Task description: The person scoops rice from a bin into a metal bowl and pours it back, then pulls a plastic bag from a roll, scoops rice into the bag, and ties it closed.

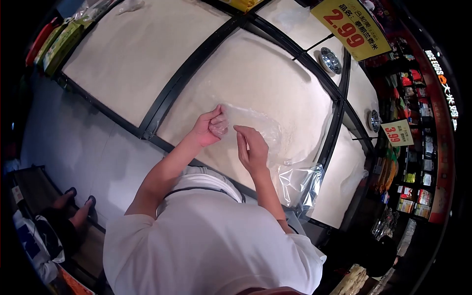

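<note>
My left hand point(211, 127) is closed on a thin clear plastic bag point(255, 118), over the middle bin of white rice point(275, 64). From that hand the film spreads right, above the rice. My right hand point(252, 147) is a little to the right, with thumb and fingertips brought together in a pinch near the bag's edge. Whether film lies between those fingertips is too small to make out. To the right of my right forearm, a shiny clear plastic sheet point(300, 184) lies at the bin's front corner.
Black dividers point(184, 73) separate the rice bins. Metal bowls point(330, 60) sit in bins at the right, near yellow price signs point(350, 29). Packaged goods point(415, 142) line shelves at far right. Another person's feet point(81, 209) show at lower left.
</note>
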### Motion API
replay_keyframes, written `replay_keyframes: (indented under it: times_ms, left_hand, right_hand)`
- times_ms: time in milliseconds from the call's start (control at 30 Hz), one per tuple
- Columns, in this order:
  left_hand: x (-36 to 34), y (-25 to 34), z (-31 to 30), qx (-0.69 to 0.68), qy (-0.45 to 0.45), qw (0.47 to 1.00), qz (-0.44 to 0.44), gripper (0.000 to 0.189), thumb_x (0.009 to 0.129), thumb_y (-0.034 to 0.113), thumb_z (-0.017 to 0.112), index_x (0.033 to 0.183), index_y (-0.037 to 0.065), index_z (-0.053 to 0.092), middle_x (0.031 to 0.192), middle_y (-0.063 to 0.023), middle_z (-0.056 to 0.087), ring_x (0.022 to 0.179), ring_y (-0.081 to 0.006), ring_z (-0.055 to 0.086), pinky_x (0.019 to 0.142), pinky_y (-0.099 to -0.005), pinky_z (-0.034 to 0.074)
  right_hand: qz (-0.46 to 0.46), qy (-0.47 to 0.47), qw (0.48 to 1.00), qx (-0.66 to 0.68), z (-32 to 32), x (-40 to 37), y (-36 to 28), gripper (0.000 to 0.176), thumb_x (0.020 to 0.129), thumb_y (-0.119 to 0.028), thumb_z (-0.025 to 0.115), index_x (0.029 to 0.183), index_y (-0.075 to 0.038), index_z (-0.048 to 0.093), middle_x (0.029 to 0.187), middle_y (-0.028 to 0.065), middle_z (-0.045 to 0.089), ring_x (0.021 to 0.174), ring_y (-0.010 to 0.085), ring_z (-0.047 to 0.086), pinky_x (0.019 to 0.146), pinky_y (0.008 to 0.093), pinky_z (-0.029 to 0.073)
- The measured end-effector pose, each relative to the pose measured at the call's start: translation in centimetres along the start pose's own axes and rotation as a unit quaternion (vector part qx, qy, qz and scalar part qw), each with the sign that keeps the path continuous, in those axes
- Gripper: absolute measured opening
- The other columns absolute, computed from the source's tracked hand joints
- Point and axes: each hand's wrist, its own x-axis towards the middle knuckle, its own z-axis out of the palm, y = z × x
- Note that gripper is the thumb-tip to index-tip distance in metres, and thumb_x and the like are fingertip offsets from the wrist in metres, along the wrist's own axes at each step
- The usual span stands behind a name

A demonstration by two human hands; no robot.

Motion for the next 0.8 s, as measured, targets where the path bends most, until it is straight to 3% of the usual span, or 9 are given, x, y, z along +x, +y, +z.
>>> replay_keyframes:
  times_ms: [67,167,267,367,467,500,567,700,800]
  left_hand:
    - [0.0,-0.3,0.3,-0.017,-0.046,0.999,0.022,0.019,0.098,0.026,0.052,0.09,0.011,0.06,0.054,0.0048,0.037,0.048,-0.0065,0.037,0.044,-0.0215,0.031]
    - [-0.6,0.9,0.8,0.012,-0.015,0.999,0.032,0.017,0.097,0.025,0.054,0.093,0.011,0.062,0.057,0.0051,0.044,0.052,-0.0074,0.044,0.05,-0.0212,0.036]
    - [-2.0,3.1,1.2,0.153,0.189,0.97,0.025,0.015,0.096,0.025,0.057,0.093,0.012,0.062,0.076,0.0014,0.053,0.065,-0.0104,0.051,0.063,-0.0244,0.044]
    - [-2.8,2.3,3.5,0.539,0.384,0.731,0.163,0.012,0.089,0.02,0.065,0.096,0.011,0.061,0.109,-0.0048,0.056,0.095,-0.0193,0.055,0.086,-0.0323,0.045]
    - [-3.5,2.3,6.8,0.828,0.235,0.358,0.363,0.019,0.085,0.021,0.065,0.1,0.011,0.061,0.132,-0.0121,0.048,0.118,-0.0286,0.047,0.097,-0.0393,0.038]
    - [-3.7,1.8,8.7,0.88,0.132,0.285,0.356,0.023,0.081,0.021,0.067,0.1,0.009,0.062,0.139,-0.0127,0.045,0.126,-0.0318,0.043,0.101,-0.0437,0.035]
    - [-3.3,0.9,10.8,0.934,-0.01,0.246,0.259,0.02,0.083,0.017,0.065,0.102,0.01,0.064,0.144,-0.009,0.042,0.128,-0.0325,0.042,0.103,-0.0461,0.034]
    - [-1.0,3.1,5.6,0.984,-0.018,0.128,0.126,0.022,0.087,0.01,0.057,0.107,0.009,0.067,0.148,-0.0021,0.04,0.122,-0.0319,0.049,0.101,-0.0453,0.04]
    - [-0.6,5.8,5.3,0.958,0.112,0.251,0.074,0.027,0.088,0.004,0.051,0.11,0.007,0.066,0.147,-0.0015,0.042,0.109,-0.0296,0.059,0.091,-0.0413,0.048]
  right_hand:
    - [0.19,-0.063,0.98,-0.005,1.5,-0.9,3.5,0.021,0.089,-0.018,0.065,0.099,0.0,0.066,0.079,0.0156,0.068,0.076,0.0296,0.065,0.071,0.0376,0.051]
    - [0.322,-0.248,0.896,-0.176,1.4,-1.9,7.1,0.044,0.087,-0.035,0.068,0.106,0.004,0.064,0.072,0.0172,0.067,0.072,0.0316,0.065,0.067,0.0413,0.05]
    - [0.261,-0.264,0.913,-0.171,0.3,-1.8,7.2,0.047,0.081,-0.033,0.074,0.104,0.006,0.063,0.071,0.0173,0.065,0.07,0.0338,0.064,0.065,0.0426,0.049]
    - [0.234,-0.242,0.93,-0.145,0.0,-1.2,6.5,0.043,0.077,-0.028,0.077,0.1,0.005,0.062,0.069,0.0166,0.063,0.069,0.0355,0.063,0.064,0.0423,0.049]
    - [0.185,-0.237,0.944,-0.137,0.9,-0.9,6.9,0.053,0.075,-0.025,0.079,0.113,0.004,0.056,0.068,0.0154,0.061,0.067,0.0347,0.062,0.063,0.0416,0.048]
    - [0.166,-0.248,0.944,-0.14,1.4,-0.8,7.2,0.059,0.075,-0.025,0.08,0.119,0.004,0.054,0.068,0.0149,0.061,0.067,0.0339,0.062,0.063,0.0415,0.048]
    - [0.145,-0.298,0.932,-0.146,2.1,-0.6,7.2,0.073,0.074,-0.026,0.08,0.132,0.002,0.046,0.07,0.0143,0.062,0.07,0.0327,0.062,0.064,0.0417,0.049]
    - [0.153,-0.323,0.929,-0.093,1.4,1.0,3.8,0.078,0.075,-0.025,0.079,0.14,-0.005,0.042,0.081,0.015,0.066,0.083,0.0342,0.064,0.07,0.0424,0.05]
    - [0.177,-0.245,0.951,-0.065,-0.2,0.0,3.6,0.059,0.079,-0.022,0.077,0.131,-0.006,0.055,0.084,0.0124,0.066,0.081,0.0286,0.064,0.07,0.0386,0.05]
